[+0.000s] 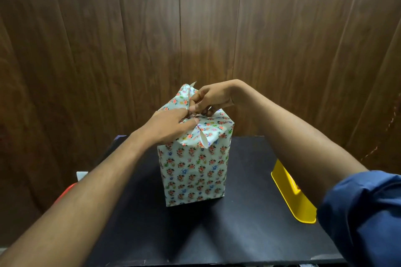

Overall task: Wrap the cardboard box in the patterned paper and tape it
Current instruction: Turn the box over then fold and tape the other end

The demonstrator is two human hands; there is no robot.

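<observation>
Your left hand presses the floral paper atop the upright box; your right hand pinches a flap. Yellow tape dispenser at four o'clock on the table.

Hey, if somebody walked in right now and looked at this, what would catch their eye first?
Probably the tall box in floral wrapping paper, standing upright mid-table. Both hands meet on its top: the left hand presses the folded flaps while the right hand pinches paper at the centre. Next, the yellow tape dispenser at the black table's right edge.
</observation>
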